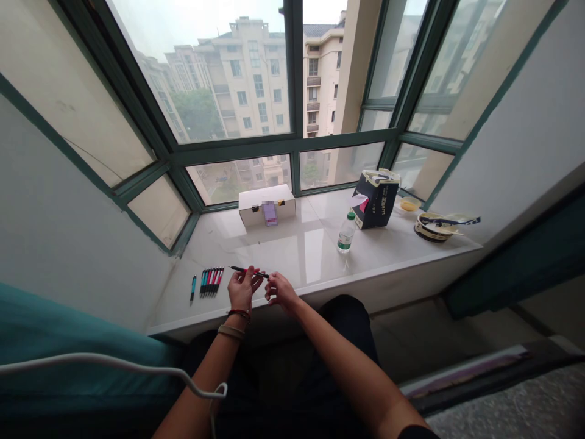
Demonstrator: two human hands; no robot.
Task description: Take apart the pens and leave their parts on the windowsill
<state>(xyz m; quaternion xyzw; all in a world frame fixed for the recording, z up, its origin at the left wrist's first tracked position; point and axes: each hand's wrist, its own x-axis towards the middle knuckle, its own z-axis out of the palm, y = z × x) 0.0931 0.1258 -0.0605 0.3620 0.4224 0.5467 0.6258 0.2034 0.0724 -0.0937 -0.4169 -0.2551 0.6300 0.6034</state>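
My left hand (241, 288) and my right hand (280, 289) are raised over the front edge of a white window sill (292, 250), and both pinch one thin red and black pen (249, 271) that lies level between them. The left hand grips its middle, the right hand its right end. Just left of my hands, a row of several red and teal pens (211, 281) lies on the sill. One teal pen (193, 288) lies apart, further left.
A white cardboard box (267, 205) stands at the back of the sill. A small water bottle (346, 232), a dark tissue box (377, 199), a small yellow dish (410, 205) and a tape roll (437, 226) stand to the right. A white cable (109, 364) crosses the teal cushion (55, 341).
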